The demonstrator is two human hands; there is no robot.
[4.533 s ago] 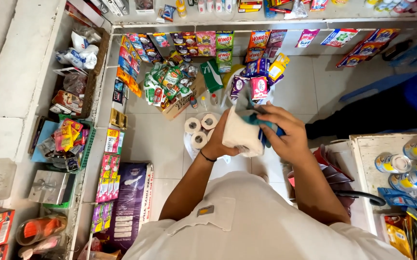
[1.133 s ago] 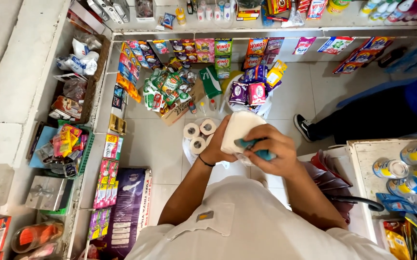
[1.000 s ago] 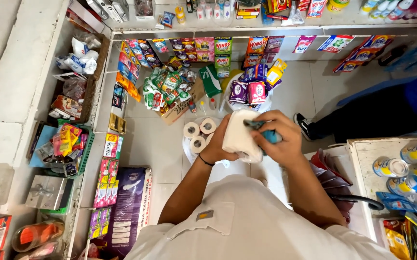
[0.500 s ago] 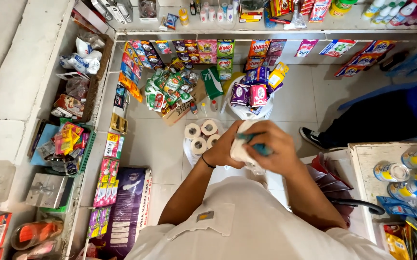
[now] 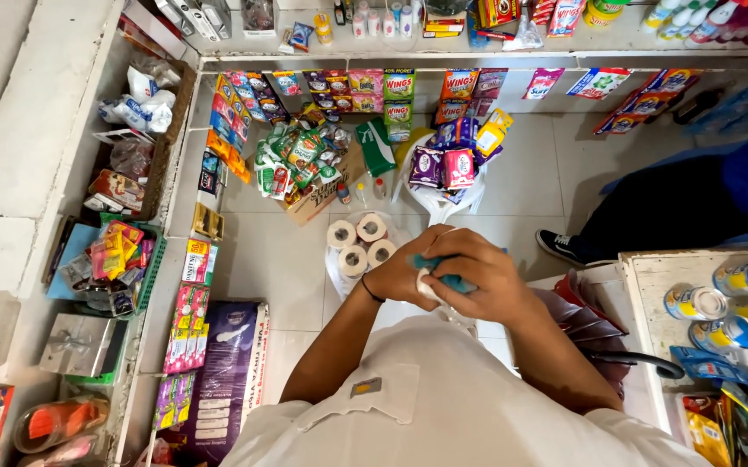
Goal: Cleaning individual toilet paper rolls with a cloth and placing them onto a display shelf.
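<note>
On the floor at left, a bag of toilet paper rolls point(image 5: 361, 246) sits untouched. The left hand point(image 5: 400, 275) grips a white roll point(image 5: 426, 285), mostly hidden; the right hand point(image 5: 477, 278) closes over it, pressing what looks like a teal pen or marker point(image 5: 436, 263) against it. The job seems midway.

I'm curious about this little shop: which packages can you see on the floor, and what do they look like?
Purple and pink packs: on a white chair, soft rectangles.
Green sachets: heaped in a cardboard box, left of the chair.
Tissue rolls: white, in clear wrap, beyond the hands.
Big purple bag: lying flat, lower left.
</note>
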